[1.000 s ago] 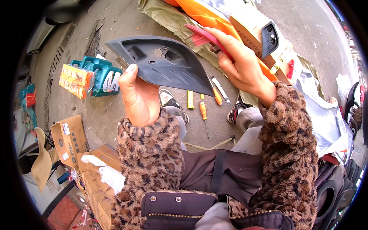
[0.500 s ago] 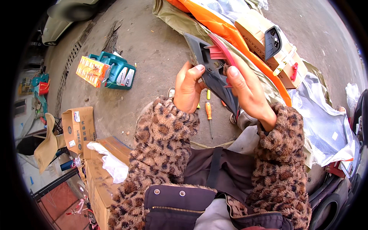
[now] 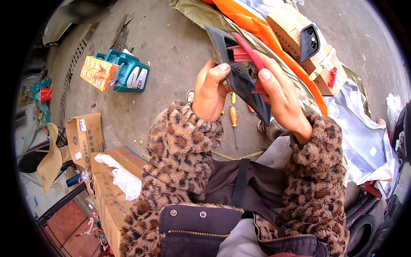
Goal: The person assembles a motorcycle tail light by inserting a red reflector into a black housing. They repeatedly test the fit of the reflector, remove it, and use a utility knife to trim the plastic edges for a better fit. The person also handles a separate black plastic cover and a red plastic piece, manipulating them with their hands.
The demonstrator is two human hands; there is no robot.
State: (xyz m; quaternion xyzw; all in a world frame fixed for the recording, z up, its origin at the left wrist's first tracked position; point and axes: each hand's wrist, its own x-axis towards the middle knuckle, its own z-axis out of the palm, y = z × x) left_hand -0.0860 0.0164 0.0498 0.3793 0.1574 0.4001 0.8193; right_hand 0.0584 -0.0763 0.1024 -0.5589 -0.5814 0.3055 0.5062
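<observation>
My left hand (image 3: 210, 92) grips the left edge of a long black plastic housing (image 3: 229, 47), thumb on its near face. The housing is held up in front of me, tilted. My right hand (image 3: 282, 96) is closed on a curved red plastic lens (image 3: 248, 48) at the housing's right side. Red ribs on the lens point toward the hollow of the housing. At the top a gap shows between the two parts; lower down my right fingers hide where they meet. An orange-handled screwdriver (image 3: 233, 118) lies on the ground below.
Teal jugs (image 3: 132, 77) with an orange blister pack (image 3: 98, 73) stand at left. Cardboard boxes (image 3: 113, 201) are at lower left. On the right, a carton (image 3: 291, 32) bears a black part (image 3: 309, 43) and a red piece (image 3: 332, 77), beside orange sheeting (image 3: 252, 30) and bubble wrap (image 3: 359, 137).
The view has shifted slightly. My right hand and the red lens have turned a little against the black housing. Both hands keep their hold.
</observation>
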